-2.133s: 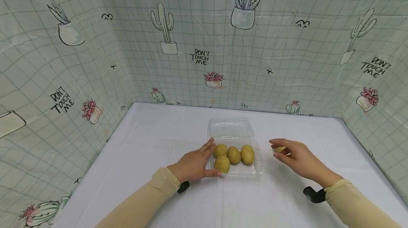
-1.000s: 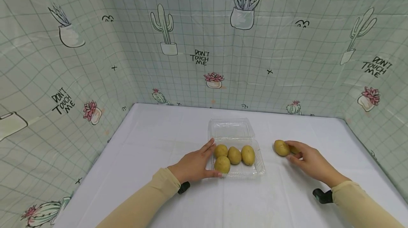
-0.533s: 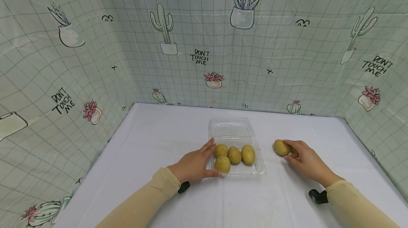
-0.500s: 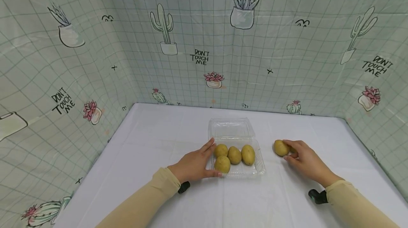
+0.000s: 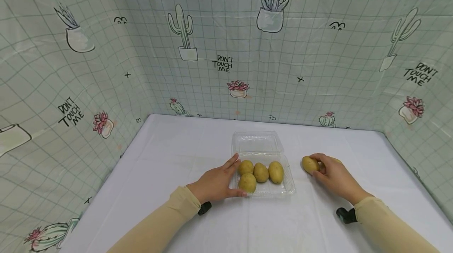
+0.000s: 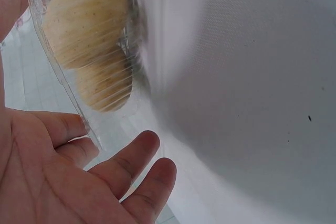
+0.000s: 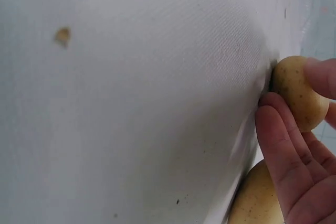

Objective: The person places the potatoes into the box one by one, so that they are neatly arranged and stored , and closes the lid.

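Note:
In the head view, a clear plastic clamshell box point(image 5: 291, 185) stands on the white table with its lid point(image 5: 256, 143) laid back. Several yellow potatoes point(image 5: 261, 173) sit inside. My left hand point(image 5: 217, 180) rests along the box's left side, fingers fairly straight and thumb at the front edge. The left wrist view shows fingers point(image 6: 71, 127) touching the box wall, with potatoes point(image 6: 89, 19) seen through it. To the right of the box, my right hand point(image 5: 334, 172) holds a potato point(image 5: 309, 165) between thumb and fingers, low at the table.
Another potato point(image 5: 335, 160) lies behind the right hand, mostly hidden; the right wrist view shows a potato point(image 7: 257, 198) beside the fingers. A cloth point(image 5: 198, 84) with grid and cactus prints surrounds the table point(image 5: 184, 139) at the back and sides.
The right hand first drew back to the right, uncovering a potato, then came slightly left around it. That potato has shifted a little left. The left hand and box have stayed put.

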Demonstrator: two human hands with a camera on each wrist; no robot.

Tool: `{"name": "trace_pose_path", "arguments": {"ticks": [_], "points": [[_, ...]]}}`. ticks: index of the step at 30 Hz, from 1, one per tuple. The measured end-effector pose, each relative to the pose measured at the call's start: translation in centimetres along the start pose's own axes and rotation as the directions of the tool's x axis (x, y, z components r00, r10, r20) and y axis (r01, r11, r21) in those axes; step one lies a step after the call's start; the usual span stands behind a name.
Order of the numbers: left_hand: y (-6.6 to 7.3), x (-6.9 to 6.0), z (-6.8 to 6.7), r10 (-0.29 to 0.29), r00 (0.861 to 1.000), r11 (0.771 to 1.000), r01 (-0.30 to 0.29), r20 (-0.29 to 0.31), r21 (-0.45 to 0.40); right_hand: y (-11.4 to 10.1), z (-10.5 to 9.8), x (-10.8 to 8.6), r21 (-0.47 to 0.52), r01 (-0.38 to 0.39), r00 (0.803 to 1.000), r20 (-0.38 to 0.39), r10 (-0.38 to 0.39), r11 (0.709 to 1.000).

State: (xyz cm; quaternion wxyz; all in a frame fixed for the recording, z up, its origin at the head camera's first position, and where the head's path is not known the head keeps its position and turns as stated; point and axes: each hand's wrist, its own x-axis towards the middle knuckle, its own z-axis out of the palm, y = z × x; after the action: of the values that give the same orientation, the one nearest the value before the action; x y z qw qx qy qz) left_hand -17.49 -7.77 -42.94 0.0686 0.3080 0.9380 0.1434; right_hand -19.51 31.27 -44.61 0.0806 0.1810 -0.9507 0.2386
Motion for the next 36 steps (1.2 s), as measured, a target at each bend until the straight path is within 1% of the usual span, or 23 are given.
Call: {"name": "trace_pose_path", "arguments": {"ticks": [9, 12, 16, 23, 27, 30, 36], "points": [[-0.06, 0.03, 0.03, -0.006, 1.000, 1.000, 0.006, 0.002, -0.002, 0.29, 0.20, 0.24, 0.002, -0.008, 1.000, 0.019, 0.008, 1.000], [-0.01, 0.00, -0.03, -0.008, 1.000, 1.000, 0.008, 0.003, -0.003, 0.29, 0.19, 0.35, 0.026, -0.022, 0.999, 0.045, 0.020, 0.999], [0.03, -0.02, -0.08, -0.006, 1.000, 1.000, 0.006, 0.000, 0.001, 0.30, 0.16, 0.44, 0.066, -0.053, 0.994, 0.099, 0.046, 0.996], [0.00, 0.03, -0.05, -0.003, 1.000, 1.000, 0.003, 0.000, 0.007, 0.45, 0.19, 0.52, 0.058, -0.062, 0.986, 0.158, 0.052, 0.996], [-0.01, 0.06, -0.06, -0.002, 1.000, 1.000, 0.002, 0.002, 0.003, 0.35, 0.27, 0.54, 0.071, -0.072, 0.984, 0.170, 0.059, 0.995], [-0.05, 0.08, -0.01, -0.002, 1.000, 1.000, 0.002, 0.001, -0.002, 0.25, 0.38, 0.53, 0.069, -0.083, 0.984, 0.164, 0.071, 0.994], [0.02, 0.04, -0.05, -0.005, 1.000, 1.000, 0.005, 0.006, -0.003, 0.28, 0.58, 0.44, 0.065, -0.082, 0.987, 0.145, 0.071, 0.995]]}}
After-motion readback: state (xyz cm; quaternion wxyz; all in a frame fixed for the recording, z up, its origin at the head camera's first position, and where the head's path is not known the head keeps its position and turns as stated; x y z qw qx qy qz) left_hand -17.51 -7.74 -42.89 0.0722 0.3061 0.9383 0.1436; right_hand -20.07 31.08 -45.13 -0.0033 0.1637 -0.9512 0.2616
